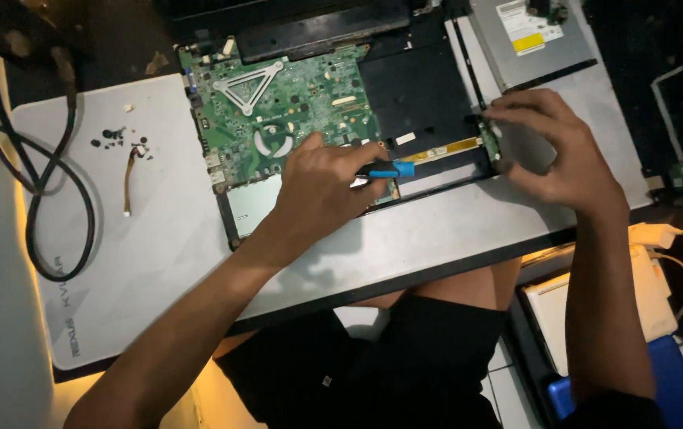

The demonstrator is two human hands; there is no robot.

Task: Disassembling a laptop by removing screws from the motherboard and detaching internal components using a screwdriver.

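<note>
An opened laptop base (pixel 429 103) lies on a grey mat (pixel 159 230), its green circuit board (pixel 286 103) exposed. My left hand (pixel 322 187) rests on the board's near edge and grips a screwdriver with a blue and black handle (pixel 389 169), pointing right. My right hand (pixel 552 147) is at the base's right edge, fingertips touching a small green board (pixel 491 143) at the corner. A flat yellow ribbon (pixel 449 148) runs between the two hands.
A silver optical drive (pixel 528 40) lies at the top right. Small black screws and a short cable (pixel 127 179) sit on the mat's left part. A looped black cord (pixel 48 167) lies at far left. White and blue boxes (pixel 659 349) stand low right.
</note>
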